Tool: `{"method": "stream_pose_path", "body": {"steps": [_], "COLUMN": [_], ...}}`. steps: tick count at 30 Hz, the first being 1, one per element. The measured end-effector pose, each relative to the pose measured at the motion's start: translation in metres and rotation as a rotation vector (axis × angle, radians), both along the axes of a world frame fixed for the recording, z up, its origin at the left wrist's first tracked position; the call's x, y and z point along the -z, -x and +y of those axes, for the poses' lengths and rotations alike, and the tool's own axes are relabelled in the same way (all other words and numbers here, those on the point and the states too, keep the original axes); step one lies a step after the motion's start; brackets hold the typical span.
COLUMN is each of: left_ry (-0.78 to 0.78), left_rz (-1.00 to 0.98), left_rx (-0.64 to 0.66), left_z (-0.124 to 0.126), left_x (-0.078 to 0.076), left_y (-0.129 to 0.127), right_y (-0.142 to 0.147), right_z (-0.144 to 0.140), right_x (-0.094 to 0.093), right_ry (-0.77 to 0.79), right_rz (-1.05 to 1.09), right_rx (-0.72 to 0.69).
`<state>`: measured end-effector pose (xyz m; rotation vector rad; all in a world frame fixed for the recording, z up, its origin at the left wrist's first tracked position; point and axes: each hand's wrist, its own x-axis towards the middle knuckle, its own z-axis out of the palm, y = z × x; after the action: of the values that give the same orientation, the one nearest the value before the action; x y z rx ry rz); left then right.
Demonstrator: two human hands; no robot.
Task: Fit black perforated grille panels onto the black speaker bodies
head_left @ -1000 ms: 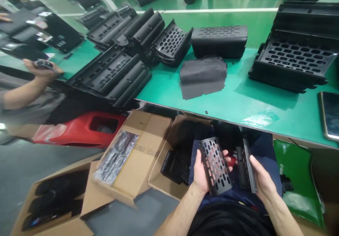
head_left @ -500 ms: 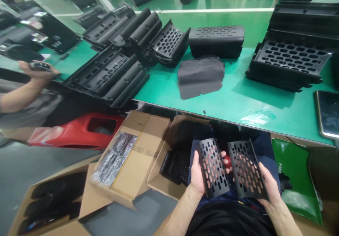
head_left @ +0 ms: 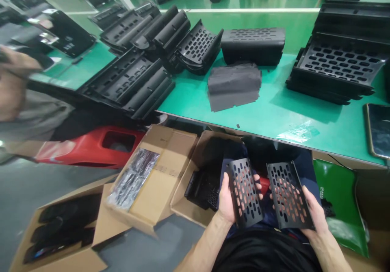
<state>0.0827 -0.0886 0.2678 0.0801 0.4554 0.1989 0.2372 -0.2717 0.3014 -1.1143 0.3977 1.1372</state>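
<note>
Two black perforated panels are being held down in the lap, below the front edge of the green bench (head_left: 274, 113): the left panel (head_left: 245, 192) is gripped by the left hand (head_left: 227, 201), fingers showing through the slots, and the right panel (head_left: 289, 196) is propped up from underneath by the right hand (head_left: 315, 217), so both hands are closed on a part, nothing loose. As for containers, an open cardboard box (head_left: 195, 170) is sat just left of the hands with a black slotted part (head_left: 202, 188) lying in it, and next to that a second box (head_left: 155, 190) has a shiny plastic-wrapped bundle (head_left: 132, 178) laid across its flap. A third box (head_left: 61, 231) at the bottom left is filled with dark curved parts, cut off by the frame edge. Up on the bench, a stack of dark fabric sheets (head_left: 234, 85) is placed near the middle, a black grille housing (head_left: 252, 46) stands behind it, piles of ribbed black shells (head_left: 134, 77) are spread to the left, and stacked slotted trays (head_left: 338, 66) are on the right. A phone (head_left: 378, 129) is clipped by the right edge. A red moulded thing (head_left: 91, 146) is tucked under the bench. A blurred co-worker's arm (head_left: 12, 85) is seen at far left; what's held there can't be made out.
</note>
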Motion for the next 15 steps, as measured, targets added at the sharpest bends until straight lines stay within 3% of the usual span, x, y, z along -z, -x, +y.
{"method": "stream_pose_path", "body": {"steps": [7, 15], "left_ry": [0.066, 0.100], "left_rz": [-0.039, 0.008], "left_rx": [0.023, 0.060], "left_z": [-0.001, 0.002], "left_x": [-0.005, -0.012], "left_y": [-0.002, -0.006], "right_y": [0.003, 0.004], "right_z": [-0.002, 0.002], "right_x": [0.015, 0.011], "right_ry": [0.018, 0.021], "right_rz": [0.119, 0.117], "right_rx": [-0.003, 0.009]}}
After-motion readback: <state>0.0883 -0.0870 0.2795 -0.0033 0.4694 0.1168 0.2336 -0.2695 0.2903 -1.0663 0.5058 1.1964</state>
